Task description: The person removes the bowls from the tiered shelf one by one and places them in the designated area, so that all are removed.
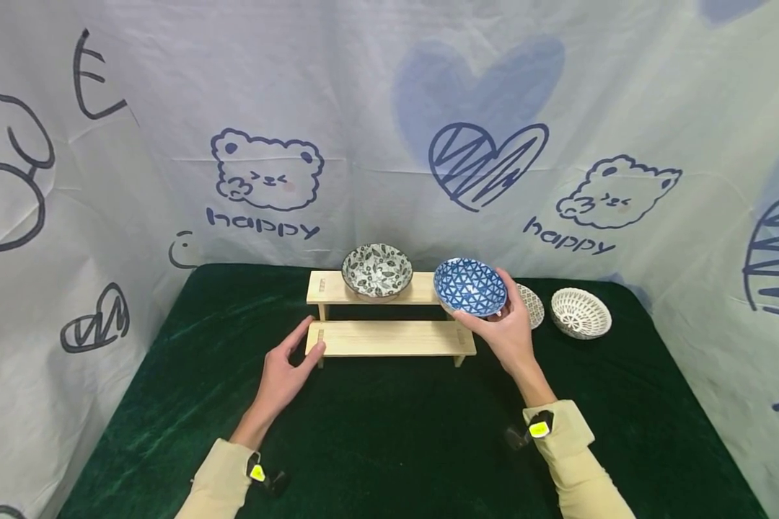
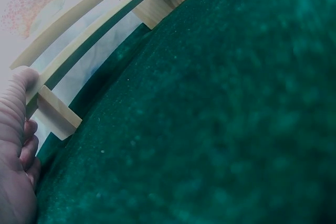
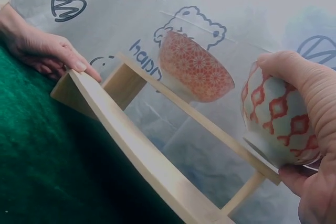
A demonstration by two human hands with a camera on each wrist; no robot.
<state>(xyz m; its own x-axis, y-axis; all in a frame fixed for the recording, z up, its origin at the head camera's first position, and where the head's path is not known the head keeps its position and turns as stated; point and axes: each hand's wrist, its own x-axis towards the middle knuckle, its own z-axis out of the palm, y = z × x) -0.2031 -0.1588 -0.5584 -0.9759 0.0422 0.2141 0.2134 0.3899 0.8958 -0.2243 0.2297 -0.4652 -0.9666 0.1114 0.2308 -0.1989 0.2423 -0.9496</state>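
Observation:
A small two-step wooden shelf (image 1: pixel 389 339) stands on the green cloth. My left hand (image 1: pixel 288 369) grips the left end of its lower step, with the thumb (image 2: pixel 23 80) at the step's edge. At the right end of the upper step, my right hand (image 1: pixel 508 328) holds a bowl (image 1: pixel 470 287), blue with white triangles inside. Its outside shows red diamond shapes in the right wrist view, and its base is right at the step. A second bowl (image 1: pixel 377 270), with a dark leaf pattern inside and red flowers outside, sits left of centre on the upper step.
A white latticed bowl (image 1: pixel 581 313) stands on the green cloth (image 1: pixel 389 432) to the right. Another patterned bowl (image 1: pixel 532 305) is partly hidden behind my right hand. A white printed curtain (image 1: pixel 376 144) hangs behind the table and along both sides.

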